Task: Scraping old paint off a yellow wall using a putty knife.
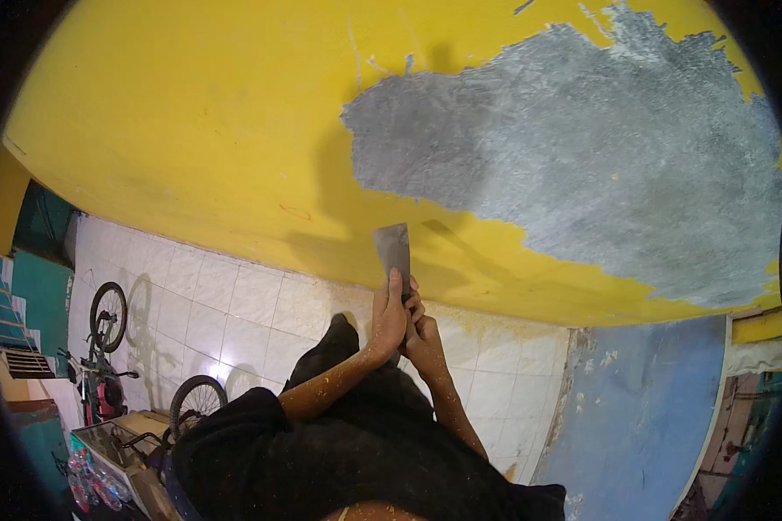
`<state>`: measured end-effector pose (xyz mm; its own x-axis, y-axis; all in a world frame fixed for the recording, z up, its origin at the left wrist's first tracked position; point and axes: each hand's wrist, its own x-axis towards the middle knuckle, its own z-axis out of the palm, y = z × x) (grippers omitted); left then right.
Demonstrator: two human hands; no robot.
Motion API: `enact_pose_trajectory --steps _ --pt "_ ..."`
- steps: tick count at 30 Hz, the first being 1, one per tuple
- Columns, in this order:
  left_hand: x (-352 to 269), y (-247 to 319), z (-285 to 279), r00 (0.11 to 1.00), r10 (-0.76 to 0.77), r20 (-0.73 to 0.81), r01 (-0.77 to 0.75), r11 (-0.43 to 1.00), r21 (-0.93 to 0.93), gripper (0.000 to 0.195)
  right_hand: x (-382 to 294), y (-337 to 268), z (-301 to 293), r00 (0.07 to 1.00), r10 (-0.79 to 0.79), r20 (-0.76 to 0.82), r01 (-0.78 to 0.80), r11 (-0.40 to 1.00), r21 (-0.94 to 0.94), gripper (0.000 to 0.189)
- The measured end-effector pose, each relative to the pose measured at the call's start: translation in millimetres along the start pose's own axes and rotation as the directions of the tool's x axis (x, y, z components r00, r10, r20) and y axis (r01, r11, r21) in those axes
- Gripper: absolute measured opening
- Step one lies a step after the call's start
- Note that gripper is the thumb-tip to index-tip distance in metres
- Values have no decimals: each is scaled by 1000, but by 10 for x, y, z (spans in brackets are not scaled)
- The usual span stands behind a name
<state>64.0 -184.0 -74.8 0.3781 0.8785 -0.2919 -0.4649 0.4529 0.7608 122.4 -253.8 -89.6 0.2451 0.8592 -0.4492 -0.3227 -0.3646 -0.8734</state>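
Note:
My left hand and my right hand are together in front of my body, both closed around the handle of a paint scraper. The scraper's flat metal blade points away from me, and one thumb lies along it. Which fingers bear on the handle is partly hidden. Beyond the blade stands a yellow painted wall. A large ragged grey patch of bare surface shows in its paint. Whether the blade touches the wall cannot be told. Paint flecks dot both forearms.
White floor tiles bear yellow flakes along the wall's foot. Bicycles stand at the left, near a wooden cabinet and several plastic bottles. A blue surface with worn patches lies at the right.

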Motion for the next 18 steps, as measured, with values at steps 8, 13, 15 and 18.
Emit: enact_pose_trajectory --steps 8,13,15,18 --pt "44 350 -557 996 10 84 -28 976 218 44 342 807 536 943 -327 -68 308 930 -201 26" --pt "449 686 -774 992 -9 125 -43 912 407 47 738 447 1109 733 -607 -306 560 794 -234 25" --pt "672 1064 -443 956 203 213 -277 864 420 50 1038 123 1070 790 -566 -236 515 821 -245 24" --pt "543 1264 -344 960 144 241 -234 885 402 52 799 -175 1235 717 -629 -301 561 776 -288 24"
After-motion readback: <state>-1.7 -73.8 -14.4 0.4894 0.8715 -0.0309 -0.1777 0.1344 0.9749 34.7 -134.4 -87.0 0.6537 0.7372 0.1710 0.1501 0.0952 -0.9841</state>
